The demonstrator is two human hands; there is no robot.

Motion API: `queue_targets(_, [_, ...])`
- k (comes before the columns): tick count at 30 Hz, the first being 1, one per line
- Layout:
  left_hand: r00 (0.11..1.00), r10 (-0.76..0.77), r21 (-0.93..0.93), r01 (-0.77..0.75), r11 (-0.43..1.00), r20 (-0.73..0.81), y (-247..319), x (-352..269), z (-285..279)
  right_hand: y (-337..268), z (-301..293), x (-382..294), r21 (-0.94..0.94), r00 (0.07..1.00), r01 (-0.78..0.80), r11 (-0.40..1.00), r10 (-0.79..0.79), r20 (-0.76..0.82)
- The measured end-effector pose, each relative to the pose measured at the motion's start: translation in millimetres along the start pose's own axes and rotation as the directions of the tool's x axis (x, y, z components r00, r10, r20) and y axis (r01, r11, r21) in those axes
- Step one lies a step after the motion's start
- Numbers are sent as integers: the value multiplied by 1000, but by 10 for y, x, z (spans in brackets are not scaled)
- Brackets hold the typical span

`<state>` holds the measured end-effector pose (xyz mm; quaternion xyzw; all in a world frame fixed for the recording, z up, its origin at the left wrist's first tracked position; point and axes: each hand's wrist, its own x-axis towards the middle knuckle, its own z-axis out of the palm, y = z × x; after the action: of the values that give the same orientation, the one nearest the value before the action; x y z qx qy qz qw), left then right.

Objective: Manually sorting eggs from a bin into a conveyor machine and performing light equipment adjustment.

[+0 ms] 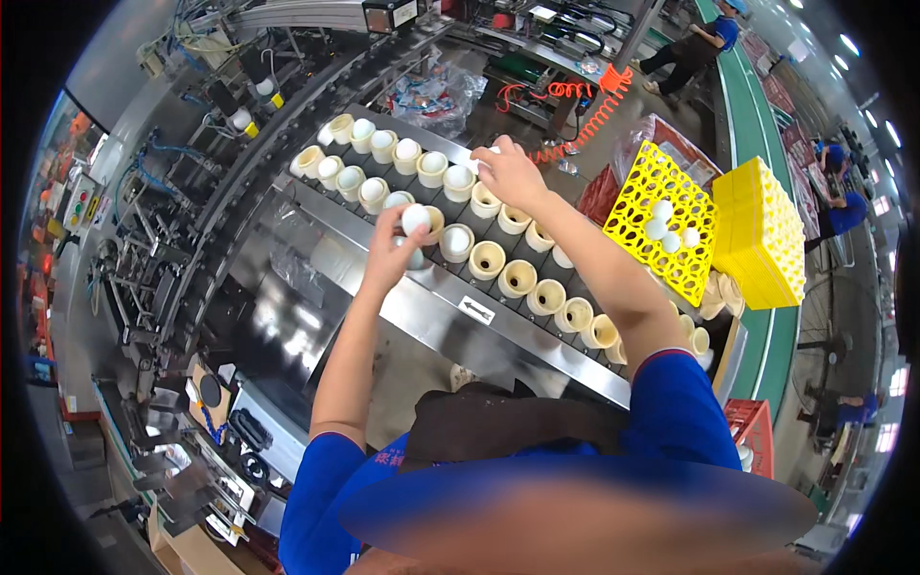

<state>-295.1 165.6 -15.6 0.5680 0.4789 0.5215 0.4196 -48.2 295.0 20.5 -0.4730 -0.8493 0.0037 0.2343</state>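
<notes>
Two rows of cream-coloured cups [487, 260] run across a conveyor, and several of the cups on the left hold white or pale eggs [407, 149]. My left hand [388, 248] grips a white egg [415, 219] beside a cup in the near row. A second, pale egg [415, 259] shows below it, against the palm. Over the far row, my right hand [510, 172] has its fingers curled around white, egg-like things [494, 149], partly hidden by the fingers. Dark holes show in the bottoms of several near-row cups to the right.
Several eggs lie on a yellow egg tray [632, 208] at the right, beside a stack of yellow trays [758, 237]. A metal rail [431, 287] edges the conveyor. An orange coiled hose [600, 122] hangs behind; a person [697, 47] stands farther back.
</notes>
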Motion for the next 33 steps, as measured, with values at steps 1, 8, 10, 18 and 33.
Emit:
queue_targets(1, [995, 84, 113, -77, 991, -59, 27, 60, -55, -41, -36, 14, -52, 994, 60, 997, -54, 96])
queue_targets(8, [977, 192, 636, -206, 744, 93, 108, 406, -170, -79, 127, -79, -190, 976, 215, 958, -206, 65])
queue_targets(10, [972, 233, 469, -209, 858, 7, 279, 428, 104, 53, 382, -334, -251, 956, 244, 937, -275, -99])
queue_targets(18, [870, 492, 451, -453, 769, 35, -138, -62, 1191, -166, -416, -1044, 552, 861, -34, 833, 306, -407])
queue_targets(33, [842, 471, 180, -522, 834, 261, 610, -353, 2669, -1, -3990, -6706, 114, 481, -789, 604, 722, -497])
